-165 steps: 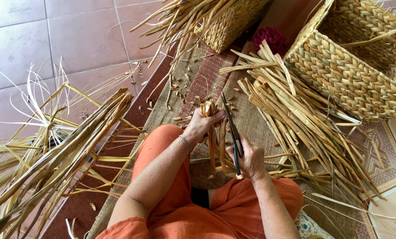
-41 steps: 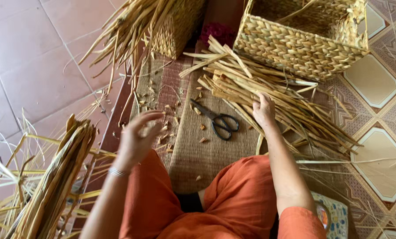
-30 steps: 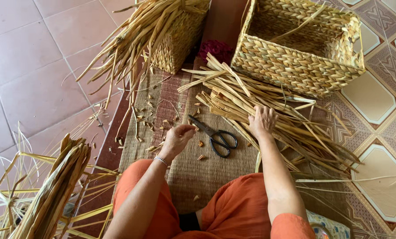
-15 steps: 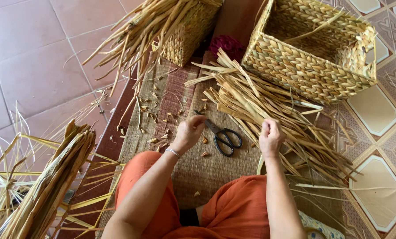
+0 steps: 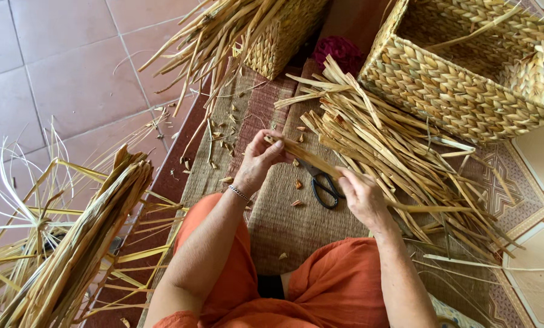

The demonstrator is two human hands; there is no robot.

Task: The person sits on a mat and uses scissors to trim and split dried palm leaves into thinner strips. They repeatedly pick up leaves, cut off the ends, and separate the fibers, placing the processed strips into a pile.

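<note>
Both hands hold one dry strip (image 5: pixel 308 159) over the mat (image 5: pixel 296 225). Left hand (image 5: pixel 261 159) pinches its end and right hand (image 5: pixel 360 193) grips it farther along. Black scissors (image 5: pixel 323 188) lie on the mat just under the strip. More strips (image 5: pixel 393 152) are piled beside a woven basket (image 5: pixel 460 91).

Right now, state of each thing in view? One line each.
left hand: pinching one end of a dried strip
right hand: gripping the same strip farther along
dried strip: held off the mat, between both hands
scissors: lying on the mat, blades hidden under the strip
woven basket: upright, open-topped
strip pile: loose, fanned across the mat
</note>
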